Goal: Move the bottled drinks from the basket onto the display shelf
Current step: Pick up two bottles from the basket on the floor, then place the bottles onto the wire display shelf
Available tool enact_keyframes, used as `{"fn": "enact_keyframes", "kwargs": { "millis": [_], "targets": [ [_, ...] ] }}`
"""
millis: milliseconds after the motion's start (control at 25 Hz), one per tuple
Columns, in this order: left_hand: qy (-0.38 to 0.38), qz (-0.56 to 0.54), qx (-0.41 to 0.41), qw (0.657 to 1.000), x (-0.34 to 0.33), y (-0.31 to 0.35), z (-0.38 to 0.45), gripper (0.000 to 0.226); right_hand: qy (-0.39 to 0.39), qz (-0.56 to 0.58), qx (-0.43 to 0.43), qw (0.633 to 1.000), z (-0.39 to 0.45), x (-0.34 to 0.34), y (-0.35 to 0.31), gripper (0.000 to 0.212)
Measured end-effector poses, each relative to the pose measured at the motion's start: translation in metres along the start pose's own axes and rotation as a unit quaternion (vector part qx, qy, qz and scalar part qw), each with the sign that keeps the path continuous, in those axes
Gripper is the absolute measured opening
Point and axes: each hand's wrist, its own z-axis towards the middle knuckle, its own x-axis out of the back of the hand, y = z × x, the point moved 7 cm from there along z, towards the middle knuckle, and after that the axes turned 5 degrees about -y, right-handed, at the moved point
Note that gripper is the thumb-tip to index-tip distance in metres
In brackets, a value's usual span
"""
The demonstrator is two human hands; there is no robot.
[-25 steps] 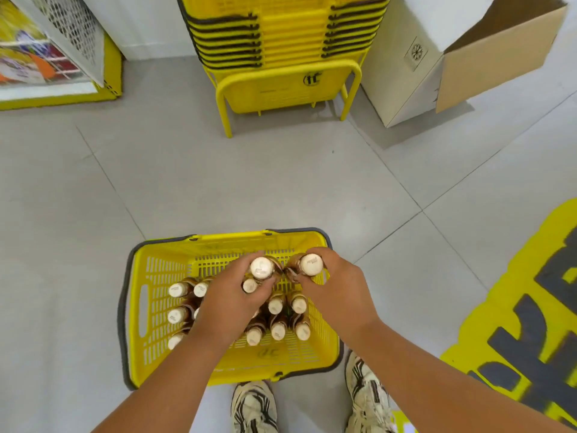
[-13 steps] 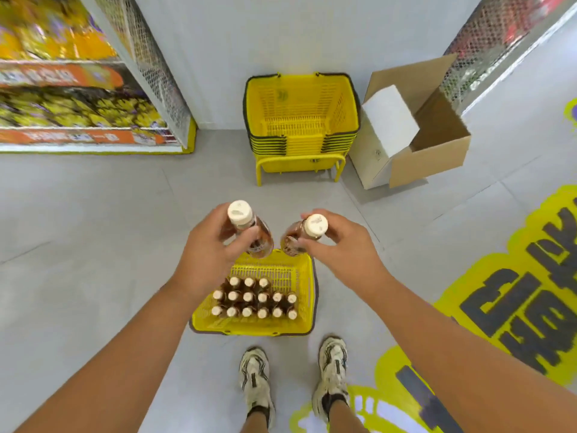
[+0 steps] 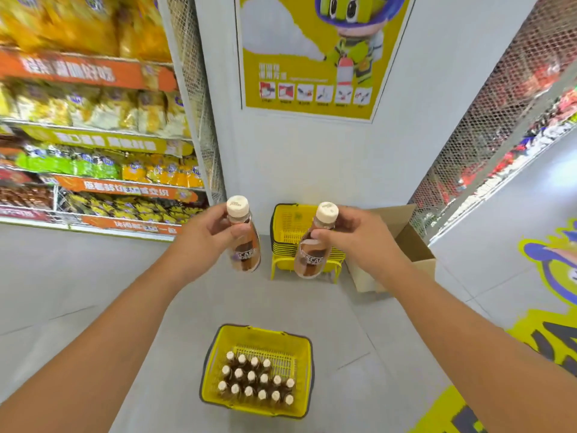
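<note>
While both bottles are carried in the air, the step in hand appears to be transfer from the basket [image 3: 307,364] to the display shelf. The left bottle [image 3: 245,245] is pinched just below its cap by the left hand [image 3: 203,239], thumb on the near side and fingers curled behind the neck; its body hangs slightly tilted. The right bottle [image 3: 313,250] is gripped the same way by the right hand [image 3: 356,237], and leans toward the left bottle without touching it. Both are held well above the floor, in front of the stacked baskets [image 3: 288,235] by the wall.

The remaining bottles [image 3: 254,381] stand upright in rows in the basket, directly below and between the forearms.

Recommended handling:
- A neck pinch lets the body swing. Judged from the tilt, a grip lower on the label would give better control before placement.
- Keep the two bottles apart during the turn.
- Set each base flat on the shelf before letting go.

The snack shelves [image 3: 93,145] at left are blurred and hold bagged goods; a mesh-sided rack [image 3: 487,126] stands at right. Which of them is the intended shelf cannot be told. A cardboard box [image 3: 415,245] sits near the stacked baskets; route the carry clear of it.
</note>
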Motion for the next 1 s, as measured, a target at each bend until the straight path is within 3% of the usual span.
{"fn": "enact_keyframes", "kwargs": {
  "millis": [240,440,720,1000],
  "targets": [
    [0.047,-0.013,-0.048,0.998,0.059,0.076,-0.018,0.019,0.024,0.019,0.064,0.997,-0.004,0.007,-0.100,0.034],
    [0.098,0.025,-0.036,0.994,0.088,0.112,-0.047,0.018,-0.014,-0.012,0.116,0.993,-0.006,0.016,-0.154,0.032],
    [0.251,0.018,0.008,0.968,0.098,0.142,-0.156,0.021,-0.143,-0.031,0.193,0.970,-0.029,-0.011,-0.202,0.024],
    [0.404,-0.007,0.053,0.913,0.108,0.173,-0.316,0.018,-0.304,-0.004,0.254,0.918,-0.097,-0.107,-0.251,0.022]
  ]
}}
